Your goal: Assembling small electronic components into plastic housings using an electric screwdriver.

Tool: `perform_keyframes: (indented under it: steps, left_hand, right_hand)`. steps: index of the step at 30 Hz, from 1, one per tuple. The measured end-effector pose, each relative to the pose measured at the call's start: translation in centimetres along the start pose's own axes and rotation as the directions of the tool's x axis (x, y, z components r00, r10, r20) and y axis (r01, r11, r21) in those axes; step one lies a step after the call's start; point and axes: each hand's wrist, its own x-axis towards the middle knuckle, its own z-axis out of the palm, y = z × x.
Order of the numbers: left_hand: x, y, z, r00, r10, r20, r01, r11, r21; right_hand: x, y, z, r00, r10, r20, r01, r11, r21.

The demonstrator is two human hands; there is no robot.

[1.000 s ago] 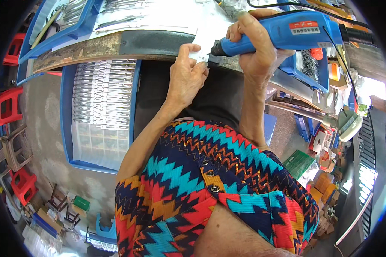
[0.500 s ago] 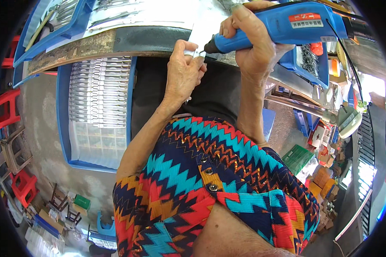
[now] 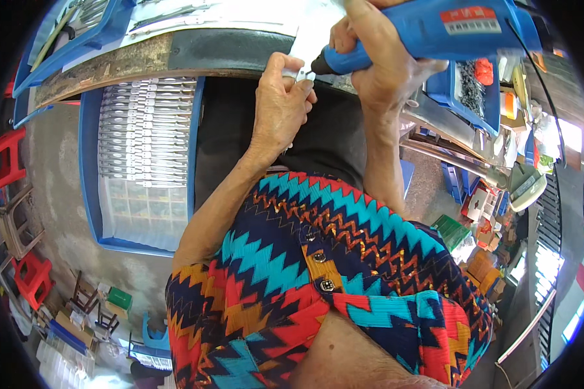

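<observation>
My right hand (image 3: pixel 386 61) is wrapped around a blue electric screwdriver (image 3: pixel 428 32) with a dark nose, held nearly level and pointing left. Between the thumb and fingers of my left hand (image 3: pixel 282 104) is a small white metal part (image 3: pixel 303 74), at the near edge of the workbench. The screwdriver's tip meets this part or sits right beside it; the exact contact is too small to tell. Below my left wrist a bit of the held piece seems to stick out, mostly hidden by the hand.
Left of my lap, a blue tray (image 3: pixel 91 194) holds rows of slim metal pieces (image 3: pixel 146 129). On the bench (image 3: pixel 220 48) are a blue bin of tools (image 3: pixel 78 39) and, at right, a blue bin of small dark screws (image 3: pixel 470 91). Red stools (image 3: pixel 32 279) stand at far left.
The view has shifted slightly. The screwdriver and both hands keep nearly the same pose, with the tip still at the white part.
</observation>
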Motion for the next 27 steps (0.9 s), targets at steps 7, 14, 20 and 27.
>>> perform_keyframes:
  steps: [7,14,20,27]
  left_hand:
    - [0.4,-0.6,-0.3,1.000,-0.012,-0.022,0.012,1.000,0.022]
    - [0.1,-0.7,-0.2,1.000,0.019,-0.006,-0.019,1.000,0.017]
    - [0.3,-0.5,-0.2,1.000,-0.012,-0.015,0.012,1.000,-0.009]
    - [0.3,-0.6,-0.2,1.000,-0.010,-0.001,0.010,1.000,-0.029]
  right_hand:
    - [0.3,-0.3,0.4,0.998,0.056,-0.012,-0.058,0.988,-0.142]
    - [-0.3,0.9,-0.2,0.997,-0.071,-0.017,0.064,0.962,-0.266]
    - [0.0,-0.3,-0.2,0.999,-0.034,0.039,0.028,0.989,0.147]
    - [0.3,0.7,-0.2,0.991,-0.108,0.076,0.086,0.964,0.250]
